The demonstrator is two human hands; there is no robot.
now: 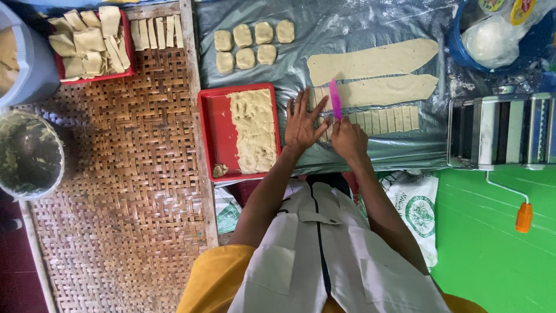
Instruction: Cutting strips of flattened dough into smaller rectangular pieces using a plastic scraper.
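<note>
Right hand [349, 139] fingers gripping one pink knife [335, 99], left hand [301, 123] splayed flat, seven dough pieces [242, 35], two dough sheets [370, 61]

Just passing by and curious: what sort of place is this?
Probably a small home snack-making workspace: rolled dough strips on a plastic sheet, a hand-cranked roller machine, and a red tray of dough.

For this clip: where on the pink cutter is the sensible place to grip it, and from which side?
Probably the near end of the pink cutter, from the person's side, as the right hand does. It is a narrow strip lying lengthwise away from the body over the dough strip; the left hand lies flat beside it.
</note>
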